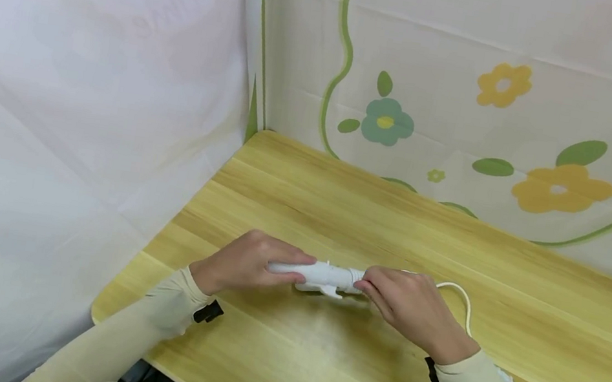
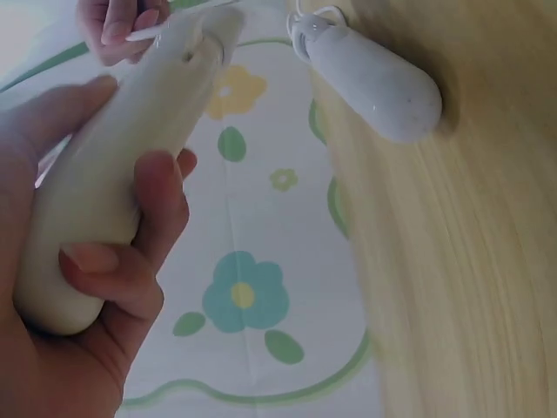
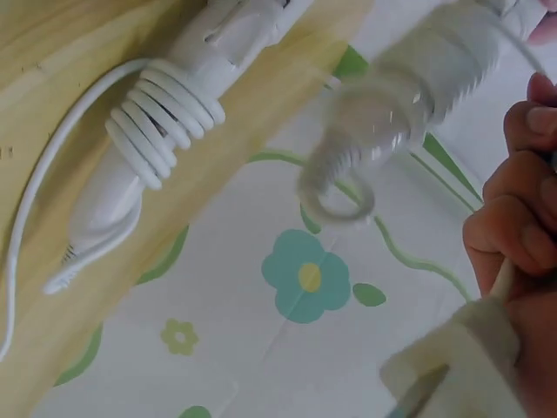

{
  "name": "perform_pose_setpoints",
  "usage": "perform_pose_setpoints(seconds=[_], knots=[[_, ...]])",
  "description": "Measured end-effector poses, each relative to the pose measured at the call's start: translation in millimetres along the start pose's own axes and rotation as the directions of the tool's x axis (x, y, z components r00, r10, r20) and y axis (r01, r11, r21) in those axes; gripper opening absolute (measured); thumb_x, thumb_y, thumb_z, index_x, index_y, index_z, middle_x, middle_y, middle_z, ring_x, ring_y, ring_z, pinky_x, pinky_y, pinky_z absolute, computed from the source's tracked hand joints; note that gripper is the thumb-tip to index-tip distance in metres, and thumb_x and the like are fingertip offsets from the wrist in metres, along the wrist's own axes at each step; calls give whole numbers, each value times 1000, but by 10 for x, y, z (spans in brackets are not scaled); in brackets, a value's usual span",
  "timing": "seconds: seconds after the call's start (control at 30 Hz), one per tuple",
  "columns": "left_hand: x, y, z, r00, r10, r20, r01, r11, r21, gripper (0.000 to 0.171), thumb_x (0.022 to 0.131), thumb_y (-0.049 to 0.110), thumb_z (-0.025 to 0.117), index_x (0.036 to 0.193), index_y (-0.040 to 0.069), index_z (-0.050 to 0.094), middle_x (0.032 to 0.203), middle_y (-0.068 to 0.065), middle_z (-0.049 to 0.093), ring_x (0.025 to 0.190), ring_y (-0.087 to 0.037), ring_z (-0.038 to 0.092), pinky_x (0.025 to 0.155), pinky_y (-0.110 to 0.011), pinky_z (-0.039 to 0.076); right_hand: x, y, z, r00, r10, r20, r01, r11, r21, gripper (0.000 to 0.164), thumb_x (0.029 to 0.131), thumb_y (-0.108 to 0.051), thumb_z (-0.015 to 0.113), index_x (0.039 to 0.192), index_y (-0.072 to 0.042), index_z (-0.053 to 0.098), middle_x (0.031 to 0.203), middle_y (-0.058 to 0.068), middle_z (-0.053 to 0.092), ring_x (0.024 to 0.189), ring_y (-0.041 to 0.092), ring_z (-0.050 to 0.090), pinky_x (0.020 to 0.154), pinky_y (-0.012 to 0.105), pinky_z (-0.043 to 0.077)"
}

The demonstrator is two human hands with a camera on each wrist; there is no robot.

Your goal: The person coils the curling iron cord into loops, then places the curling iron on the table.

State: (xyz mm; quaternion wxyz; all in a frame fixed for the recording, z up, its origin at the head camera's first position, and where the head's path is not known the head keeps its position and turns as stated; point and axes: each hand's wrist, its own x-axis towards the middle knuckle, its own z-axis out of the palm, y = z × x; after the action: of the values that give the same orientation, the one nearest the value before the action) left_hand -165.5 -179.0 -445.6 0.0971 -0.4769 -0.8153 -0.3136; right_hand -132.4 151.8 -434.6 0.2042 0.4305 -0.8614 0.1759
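Observation:
A white corded appliance [image 1: 332, 275], shaped like a curling iron, is held level over the table. My left hand [image 1: 255, 262] grips its smooth, rounded end [image 2: 96, 200], thumb on one side and fingers curled round the other. Its other end carries cord windings [image 3: 435, 78], blurred in the right wrist view. My right hand [image 1: 408, 300] is at that end, fingers curled round the white cord [image 3: 531, 54]. A white plug [image 3: 461, 357] hangs close below this fist. Lying on the table, a second similar appliance [image 2: 374, 83] has cord coils [image 3: 165, 122] round its narrow end.
The wooden table [image 1: 282, 194] meets a flower-patterned sheet [image 1: 441, 105] at the back and a plain white sheet [image 1: 91, 89] on the left. A loose white cord [image 1: 466, 302] curves over the table to the right. Another plug [image 1: 508, 381] shows beside the right sleeve.

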Motion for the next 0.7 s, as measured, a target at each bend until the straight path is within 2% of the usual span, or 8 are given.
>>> perform_pose_setpoints(seconds=[0.1,0.2,0.27,0.33,0.43,0.53,0.6,0.7], knots=[[-4,5,-21,998,22,63,-18,998,-56,35,95,25,88,127,12,83,120,-3,83,105,-14,81,85,-24,64,6,24,-23,999,-29,45,29,999,16,24,110,-38,66,92,-22,66,75,-17,56,61,-4,39,54,15,34],[-15,-30,-27,993,50,103,-35,990,-135,34,94,23,88,126,11,83,120,-2,83,106,-13,81,86,-22,63,5,41,-31,996,-37,87,34,999,42,19,106,-37,72,95,-23,67,81,-18,60,64,-4,44,56,16,40],[-25,-65,-30,989,54,135,-24,976,-217,33,94,20,89,125,11,83,120,-3,83,105,-11,80,83,-20,62,8,39,-37,993,-30,111,21,997,81,16,105,-37,74,96,-25,68,85,-19,62,66,-4,47,58,17,44],[-38,-104,-27,985,55,166,1,947,-320,31,94,16,88,125,9,83,120,-5,83,100,-8,79,79,-20,62,16,34,-38,991,-26,129,8,990,140,15,106,-35,73,95,-26,68,86,-20,62,69,-4,49,62,18,46],[-64,-141,-25,976,11,217,95,877,-470,30,94,12,87,124,7,83,118,-7,83,85,-4,75,69,-21,59,36,21,-23,990,-27,135,-8,969,247,15,107,-31,73,93,-27,68,87,-20,60,72,-5,49,66,15,46],[-94,-158,-21,965,-36,259,189,781,-595,29,95,8,85,124,5,83,113,-9,84,65,-9,66,57,-21,53,52,2,19,994,-23,108,-20,926,377,17,109,-30,69,92,-25,67,84,-16,60,73,-5,49,67,13,44],[-115,-172,-10,960,-69,273,238,716,-656,30,96,6,84,125,2,82,107,-12,84,57,-12,59,52,-21,48,56,-20,55,998,-10,57,-15,907,421,21,112,-32,62,93,-23,66,82,-13,61,73,-5,48,67,13,44],[-153,-188,13,963,-97,252,256,629,-734,30,98,1,79,127,-7,77,106,-22,82,54,-12,59,50,-23,48,64,-74,112,999,32,-32,-14,895,447,28,115,-35,55,94,-20,65,79,-11,58,71,-4,47,64,13,43]])
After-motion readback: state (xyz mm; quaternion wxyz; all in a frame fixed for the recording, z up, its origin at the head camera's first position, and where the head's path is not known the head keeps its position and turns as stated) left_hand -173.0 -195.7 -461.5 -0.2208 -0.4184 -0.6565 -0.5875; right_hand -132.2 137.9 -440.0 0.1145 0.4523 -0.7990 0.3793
